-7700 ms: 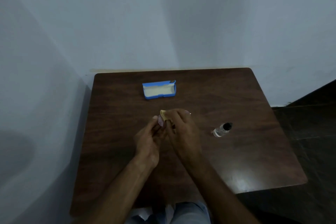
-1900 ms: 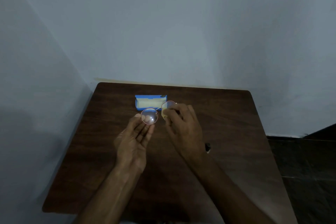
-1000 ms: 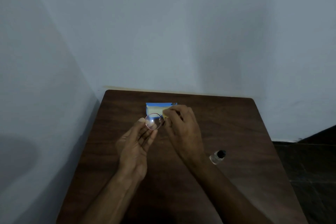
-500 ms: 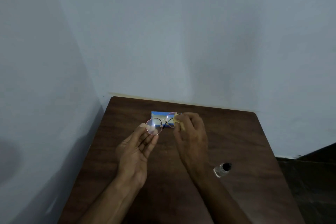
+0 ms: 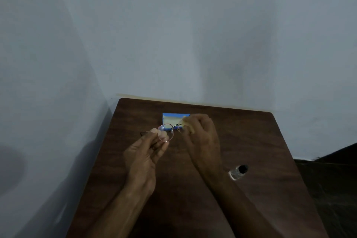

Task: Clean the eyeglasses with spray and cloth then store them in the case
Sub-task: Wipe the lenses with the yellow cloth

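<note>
Over table (image 5: 251, 141), eyeglasses (image 5: 165, 132) between left fingertips (image 5: 154, 131)

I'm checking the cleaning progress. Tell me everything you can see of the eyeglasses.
The eyeglasses have round clear lenses in a thin reddish wire rim, and a slim dark temple juts left. They are held above the table, before the blue case. The left hand pinches one lens's rim; the right hand presses a yellowish cloth over the other lens.
</note>
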`<action>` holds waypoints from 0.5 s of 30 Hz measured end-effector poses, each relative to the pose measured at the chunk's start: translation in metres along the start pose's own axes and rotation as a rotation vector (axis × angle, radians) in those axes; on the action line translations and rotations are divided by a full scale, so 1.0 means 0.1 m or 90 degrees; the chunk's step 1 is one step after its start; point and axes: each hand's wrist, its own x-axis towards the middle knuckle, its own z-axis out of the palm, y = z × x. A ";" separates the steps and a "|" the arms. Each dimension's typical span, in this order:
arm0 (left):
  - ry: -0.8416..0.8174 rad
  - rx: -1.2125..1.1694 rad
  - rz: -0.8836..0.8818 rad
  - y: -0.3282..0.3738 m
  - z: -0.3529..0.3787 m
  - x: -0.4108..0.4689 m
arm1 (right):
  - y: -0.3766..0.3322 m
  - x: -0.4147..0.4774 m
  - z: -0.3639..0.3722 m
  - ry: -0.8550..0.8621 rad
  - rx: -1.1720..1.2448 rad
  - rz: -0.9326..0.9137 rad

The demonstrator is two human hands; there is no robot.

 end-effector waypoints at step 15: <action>0.012 0.043 0.018 -0.02 0.02 0.06 | -0.04 -0.03 0.10 -0.028 -0.001 -0.025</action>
